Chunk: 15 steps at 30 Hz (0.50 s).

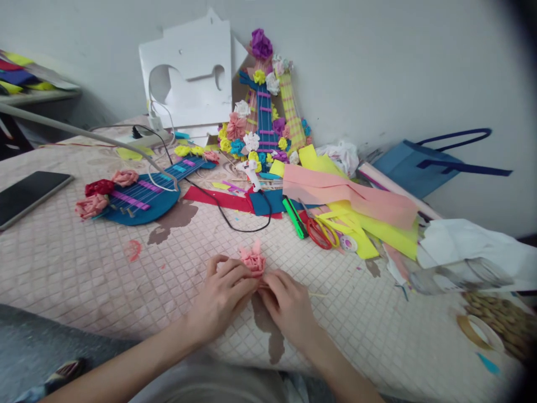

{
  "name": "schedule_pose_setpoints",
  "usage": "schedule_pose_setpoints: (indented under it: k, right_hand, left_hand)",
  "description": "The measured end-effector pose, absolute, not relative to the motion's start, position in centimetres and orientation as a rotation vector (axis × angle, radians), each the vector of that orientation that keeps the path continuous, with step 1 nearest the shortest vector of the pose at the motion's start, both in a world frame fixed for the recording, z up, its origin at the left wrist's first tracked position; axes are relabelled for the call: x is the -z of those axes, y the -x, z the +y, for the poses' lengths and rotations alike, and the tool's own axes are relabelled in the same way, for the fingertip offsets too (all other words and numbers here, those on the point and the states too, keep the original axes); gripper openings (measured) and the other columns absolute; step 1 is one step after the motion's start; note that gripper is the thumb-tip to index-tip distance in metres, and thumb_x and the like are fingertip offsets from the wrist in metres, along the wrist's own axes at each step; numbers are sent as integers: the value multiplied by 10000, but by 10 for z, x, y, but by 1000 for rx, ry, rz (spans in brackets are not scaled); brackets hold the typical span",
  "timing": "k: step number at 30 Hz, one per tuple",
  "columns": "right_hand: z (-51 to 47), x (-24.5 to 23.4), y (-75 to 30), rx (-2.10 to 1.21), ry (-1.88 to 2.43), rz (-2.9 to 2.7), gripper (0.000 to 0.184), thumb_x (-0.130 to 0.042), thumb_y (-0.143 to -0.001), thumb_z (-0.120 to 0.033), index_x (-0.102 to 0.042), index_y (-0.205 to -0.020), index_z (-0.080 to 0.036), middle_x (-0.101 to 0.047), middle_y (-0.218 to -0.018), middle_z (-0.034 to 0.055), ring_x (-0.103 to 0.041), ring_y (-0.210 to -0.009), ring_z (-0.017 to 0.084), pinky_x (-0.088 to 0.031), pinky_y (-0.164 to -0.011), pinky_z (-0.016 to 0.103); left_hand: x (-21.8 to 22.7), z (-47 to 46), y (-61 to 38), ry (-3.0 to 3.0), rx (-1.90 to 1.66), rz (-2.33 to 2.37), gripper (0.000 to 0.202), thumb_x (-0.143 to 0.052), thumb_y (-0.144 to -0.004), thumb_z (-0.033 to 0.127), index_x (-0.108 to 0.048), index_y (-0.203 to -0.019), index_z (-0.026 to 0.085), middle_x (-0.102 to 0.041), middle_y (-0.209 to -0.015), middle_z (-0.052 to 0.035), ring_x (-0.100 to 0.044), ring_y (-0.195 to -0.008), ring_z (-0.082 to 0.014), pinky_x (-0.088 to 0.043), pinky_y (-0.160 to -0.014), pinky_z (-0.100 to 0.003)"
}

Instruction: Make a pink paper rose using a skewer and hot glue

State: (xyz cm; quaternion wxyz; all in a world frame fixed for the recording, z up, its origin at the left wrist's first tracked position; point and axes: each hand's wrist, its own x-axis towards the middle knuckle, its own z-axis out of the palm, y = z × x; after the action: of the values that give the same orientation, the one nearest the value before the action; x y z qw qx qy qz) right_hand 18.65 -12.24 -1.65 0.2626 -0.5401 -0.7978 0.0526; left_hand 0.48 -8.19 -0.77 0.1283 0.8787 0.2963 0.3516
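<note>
Down at the near side of the table, the pink paper flower point(254, 262) is being pinched low by 2 hands at work: its left flank is grasped by the curled fingers of the left hand point(224, 288), and its foot is met from the other side by the bent fingers of the right hand point(287, 302). Past the right hand a thin pale stick point(318, 294) is seen poking out; whether it is gripped or merely lying behind the fingers cannot be told.

And the petals are pointed away from the body, left free above the fingertips — a good hold, it seems, since the ruffles are easily crushed. Pressure is best kept at the foot, with the flower steadied by the left hand while the paper is gathered tight by the right. Too hard a twist, and the crepe-like paper could be torn; too loose, and the folds could be let slip.

Beyond the fingers, the patterned tablecloth point(176, 291) is spread, and further out the red-handled scissors point(319, 232) and green cutter point(295, 218) are laid. Behind them, the white glue gun point(250, 173) is found with its black cord looped forward. Over to the left, the blue paper guitar point(145, 198) is already dressed with roses!
</note>
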Motion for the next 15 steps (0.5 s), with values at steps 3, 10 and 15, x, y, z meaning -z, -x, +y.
schedule_pose_setpoints:
  k: [3, 10, 15]
  right_hand:
    - [-123, 16, -186, -114, 1427, -2153, 141, -439, -959, -226, -576, -972, -197, -615, -856, 40, -583, -776, 178, -440, -653, 279]
    - [-123, 15, -189, -92, 1425, -2201, 170, -439, -961, -228, -605, -930, -209, -616, -899, 43, -577, -769, 164, -441, -655, 268]
    - [-121, 15, -194, -140, 1420, -2194, 159, -458, -950, -203, -617, -955, -217, -611, -929, 42, -577, -799, 154, -453, -686, 257]
  left_hand:
    - [6, -80, -5, -2506, -1016, 880, 123, -527, -930, 195, -645, -900, 219, -676, -918, 1, -541, -895, -185, -304, -887, -400]
    - [7, -77, -3, -2440, -969, 921, 99, -588, -882, 177, -637, -946, 234, -648, -957, -8, -509, -954, -206, -312, -876, -394]
    - [10, -78, 0, -2474, -925, 970, 164, -585, -852, 110, -621, -957, 231, -628, -976, -18, -496, -959, -218, -311, -856, -401]
